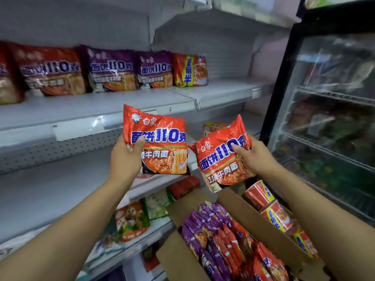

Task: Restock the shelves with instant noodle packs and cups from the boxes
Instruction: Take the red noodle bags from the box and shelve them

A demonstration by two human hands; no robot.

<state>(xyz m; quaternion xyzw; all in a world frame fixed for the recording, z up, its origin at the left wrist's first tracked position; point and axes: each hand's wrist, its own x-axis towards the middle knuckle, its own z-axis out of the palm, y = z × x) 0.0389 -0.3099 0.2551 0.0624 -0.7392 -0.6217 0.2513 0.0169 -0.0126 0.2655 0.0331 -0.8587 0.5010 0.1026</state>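
Blurry fridge [328, 110] goods at right are hard to read. Left hand [126, 157] pinches one red pack [160, 142] mid-frame; right hand [256, 157] pinches another [221, 159].

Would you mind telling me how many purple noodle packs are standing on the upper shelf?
2. One purple pack stands beside the red pack; the other purple pack is to its right, next to the orange pack. Others may be hidden behind.
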